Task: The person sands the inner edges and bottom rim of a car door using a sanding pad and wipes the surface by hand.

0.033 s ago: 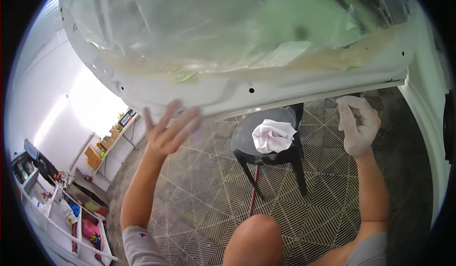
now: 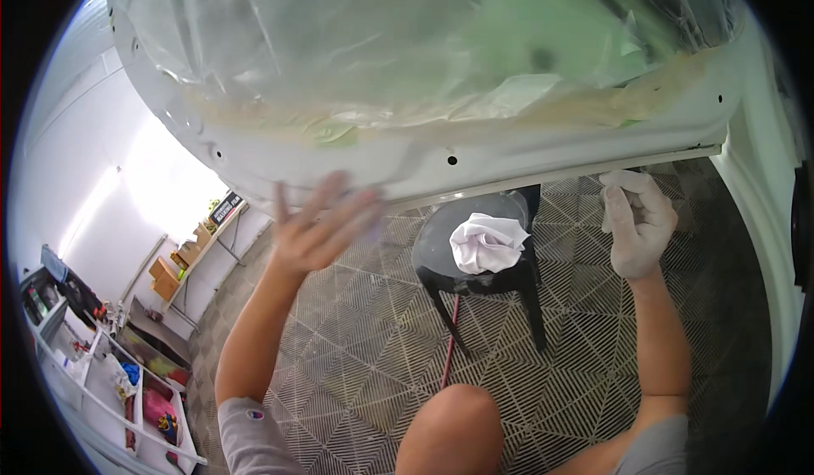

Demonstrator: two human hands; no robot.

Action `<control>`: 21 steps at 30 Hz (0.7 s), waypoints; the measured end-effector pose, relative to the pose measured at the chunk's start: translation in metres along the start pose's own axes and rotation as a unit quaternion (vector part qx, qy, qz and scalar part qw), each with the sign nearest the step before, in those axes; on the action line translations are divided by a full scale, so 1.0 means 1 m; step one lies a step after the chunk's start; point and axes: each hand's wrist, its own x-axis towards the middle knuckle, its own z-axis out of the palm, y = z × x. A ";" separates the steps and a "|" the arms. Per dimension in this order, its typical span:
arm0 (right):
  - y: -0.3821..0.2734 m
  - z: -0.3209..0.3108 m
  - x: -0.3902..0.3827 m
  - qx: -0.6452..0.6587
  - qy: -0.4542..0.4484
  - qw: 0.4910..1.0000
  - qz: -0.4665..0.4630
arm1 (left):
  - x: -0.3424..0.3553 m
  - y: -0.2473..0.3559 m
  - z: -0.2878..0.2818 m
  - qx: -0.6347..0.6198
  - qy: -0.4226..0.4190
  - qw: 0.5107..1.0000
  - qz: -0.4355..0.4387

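Note:
A white vehicle door panel [image 2: 373, 166], partly masked with clear plastic film [image 2: 356, 43], spans the upper view. My left hand [image 2: 322, 229] has its fingers spread in front of the panel's lower edge; motion smears the fingertips, and contact cannot be made out. Dusted white, my right hand [image 2: 638, 225] is closed just below the panel's lower right edge, thumb and fingers curled together. Whatever those fingers hold, if anything, is hidden. Between my hands, farther down, a crumpled white cloth [image 2: 487, 244] lies on a black stool [image 2: 437, 238].
My knee [image 2: 458, 433] shows at the bottom, above patterned floor tiles [image 2: 356, 365]. A reddish rod [image 2: 450, 348] is by the stool. On the left stand a shelf with boxes [image 2: 165, 278] and a white rack of supplies [image 2: 110, 382]. A white body edge [image 2: 763, 221] curves down the right.
My left hand has shifted right along the panel's lower edge, fingers still spread. The right hand stays almost in place, still closed.

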 end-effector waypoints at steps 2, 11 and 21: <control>-0.003 0.014 0.001 0.037 0.031 0.999 0.006 | 0.052 0.032 0.015 -0.038 0.014 0.999 -0.016; -0.017 0.046 -0.016 0.164 -0.026 0.985 0.052 | 0.157 0.144 0.012 -0.193 0.092 0.950 -0.230; -0.037 0.050 -0.005 0.024 0.070 0.997 0.038 | 0.053 0.132 0.022 -0.033 -0.110 0.969 -0.220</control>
